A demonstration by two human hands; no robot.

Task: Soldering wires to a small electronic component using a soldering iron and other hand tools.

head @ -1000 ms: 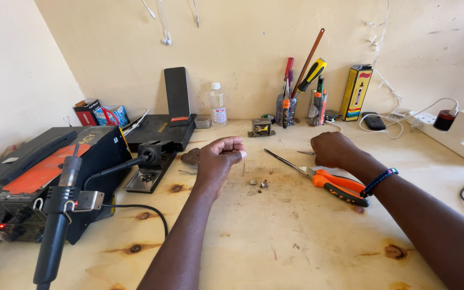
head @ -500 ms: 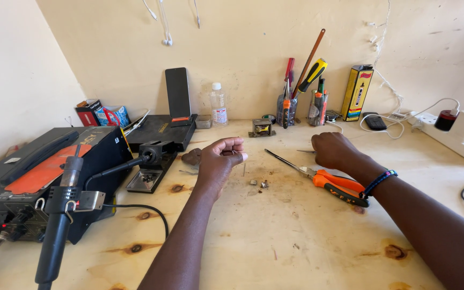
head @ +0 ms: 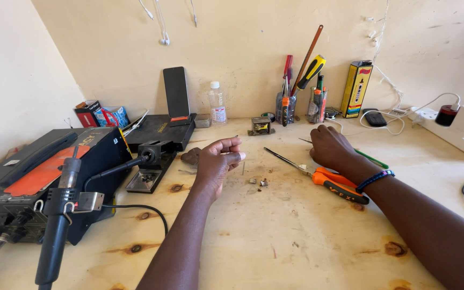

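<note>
Still early, seemingly: left hand [head: 216, 161] pinches a thin wire; loose small parts [head: 259, 182] lie just beside, right hand [head: 331, 147] rests, grip unclear, above orange pliers [head: 334, 182].

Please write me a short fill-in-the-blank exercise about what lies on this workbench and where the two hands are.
1. The long-nosed pliers beside the right hand have ____ handles.
2. The left hand is raised with its fingers curled, and the clear bottle behind it has a ____ cap.
3. The right wrist wears a beaded ____.
4. The white power strip lies at the bench's far ____ side.

Missing words: orange; white; bracelet; right
</note>
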